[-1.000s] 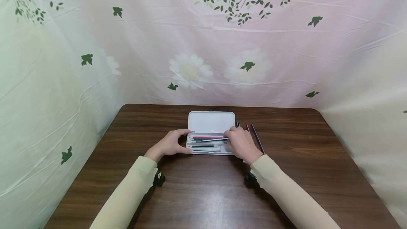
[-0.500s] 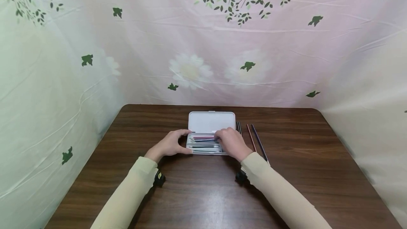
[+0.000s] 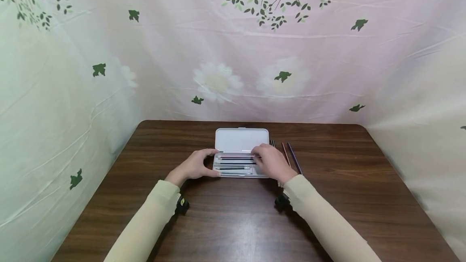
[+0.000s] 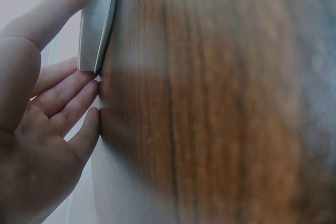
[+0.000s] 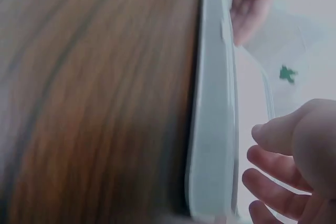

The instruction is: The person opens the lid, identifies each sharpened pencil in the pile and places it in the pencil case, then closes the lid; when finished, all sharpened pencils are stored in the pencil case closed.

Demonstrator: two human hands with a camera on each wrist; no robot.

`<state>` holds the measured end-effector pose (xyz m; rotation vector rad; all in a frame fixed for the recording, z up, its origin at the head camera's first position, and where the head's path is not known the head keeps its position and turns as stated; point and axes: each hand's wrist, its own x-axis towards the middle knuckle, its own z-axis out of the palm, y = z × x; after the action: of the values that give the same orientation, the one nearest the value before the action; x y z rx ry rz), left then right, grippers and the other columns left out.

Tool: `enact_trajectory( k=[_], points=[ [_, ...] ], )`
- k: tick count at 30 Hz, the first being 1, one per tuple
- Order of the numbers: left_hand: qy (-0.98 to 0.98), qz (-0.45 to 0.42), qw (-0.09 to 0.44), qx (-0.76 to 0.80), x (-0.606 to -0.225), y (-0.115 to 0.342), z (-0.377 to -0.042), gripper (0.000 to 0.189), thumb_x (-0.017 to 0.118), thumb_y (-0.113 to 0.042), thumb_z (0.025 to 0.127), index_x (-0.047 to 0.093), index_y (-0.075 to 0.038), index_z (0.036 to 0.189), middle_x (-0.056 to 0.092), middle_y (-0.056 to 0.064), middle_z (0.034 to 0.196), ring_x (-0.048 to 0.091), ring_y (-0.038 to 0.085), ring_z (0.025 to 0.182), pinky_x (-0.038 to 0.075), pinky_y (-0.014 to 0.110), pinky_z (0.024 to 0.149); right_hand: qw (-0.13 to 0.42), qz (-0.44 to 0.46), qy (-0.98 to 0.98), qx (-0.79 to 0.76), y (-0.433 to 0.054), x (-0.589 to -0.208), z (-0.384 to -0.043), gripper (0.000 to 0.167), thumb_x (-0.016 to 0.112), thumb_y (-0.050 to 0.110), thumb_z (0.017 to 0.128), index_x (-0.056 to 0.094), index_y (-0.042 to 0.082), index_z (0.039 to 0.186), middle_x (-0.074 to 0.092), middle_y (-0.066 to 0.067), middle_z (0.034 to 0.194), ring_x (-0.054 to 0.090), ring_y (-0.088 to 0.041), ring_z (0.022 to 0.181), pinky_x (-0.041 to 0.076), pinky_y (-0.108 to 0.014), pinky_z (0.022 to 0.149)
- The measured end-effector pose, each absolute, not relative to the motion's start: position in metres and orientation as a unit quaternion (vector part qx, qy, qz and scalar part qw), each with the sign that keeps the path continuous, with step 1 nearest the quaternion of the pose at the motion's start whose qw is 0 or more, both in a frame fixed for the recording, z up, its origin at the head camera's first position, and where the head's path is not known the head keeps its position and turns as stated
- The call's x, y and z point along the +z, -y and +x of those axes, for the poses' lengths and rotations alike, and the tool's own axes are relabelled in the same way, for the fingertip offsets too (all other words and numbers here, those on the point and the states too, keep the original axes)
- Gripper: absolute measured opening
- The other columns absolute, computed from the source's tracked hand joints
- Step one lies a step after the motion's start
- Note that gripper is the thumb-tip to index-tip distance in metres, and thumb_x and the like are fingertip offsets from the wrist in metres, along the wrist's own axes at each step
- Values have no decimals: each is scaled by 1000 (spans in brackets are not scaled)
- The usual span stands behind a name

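A white pencil case [image 3: 242, 140] lies open on the table, lid folded back. Several pencils [image 3: 233, 168] lie lengthwise in its tray. At the tray's left end my left hand [image 3: 193, 168] holds the case, thumb on the front edge and index finger at the back corner. In the left wrist view that thumb [image 4: 68, 1] presses the case's side. Over the tray's right part hovers my right hand [image 3: 272, 161]. Its fingers [image 5: 273, 187] are loosely bent and apart from the thumb in the right wrist view, with nothing seen between them.
Right of the case lie a reddish pencil [image 3: 285, 153], a dark blue pencil [image 3: 294, 158] and black pencils [image 3: 273, 142], partly hidden by the right hand. The brown wooden table [image 3: 338, 197] meets a printed cloth backdrop [image 3: 164, 51] behind.
My right hand moved left over the tray with a pencil, then drew back slightly right and let go. The slanted pencil now lies along the others. The left hand has stayed put.
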<state>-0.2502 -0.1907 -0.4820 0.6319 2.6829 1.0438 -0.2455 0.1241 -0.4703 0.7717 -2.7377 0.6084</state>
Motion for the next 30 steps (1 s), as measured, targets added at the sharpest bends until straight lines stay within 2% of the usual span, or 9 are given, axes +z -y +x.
enact_trajectory(
  k=[5,13,23,30],
  points=[
    [-906,212,98,352,-483,191,-250,87,94,-42,78,57,-10,149,59,9,147,52,26,137,39,51,119,103,214,938,254,-145,-473,-249,16,74,7,96,77,7,111,71,-10,108,70,-24,96,60,-44,82],
    [-909,204,99,350,-483,191,-250,87,94,-43,78,57,-11,150,59,8,147,52,26,136,39,51,119,90,166,939,288,-159,-479,-254,36,71,4,95,65,2,131,63,-23,119,67,-28,97,58,-45,83],
    [-907,208,99,352,-483,190,-251,86,94,-43,78,57,-12,149,60,7,145,53,24,134,38,50,119,78,167,937,298,-158,-483,-255,47,71,1,97,56,2,141,69,-19,119,66,-25,92,58,-42,80],
    [-903,212,94,362,-482,189,-251,85,95,-41,78,54,-12,147,63,6,140,55,23,133,39,49,119,75,161,935,307,-156,-483,-257,68,70,-4,94,39,5,155,63,-23,121,64,-27,91,57,-43,79]
  ],
)
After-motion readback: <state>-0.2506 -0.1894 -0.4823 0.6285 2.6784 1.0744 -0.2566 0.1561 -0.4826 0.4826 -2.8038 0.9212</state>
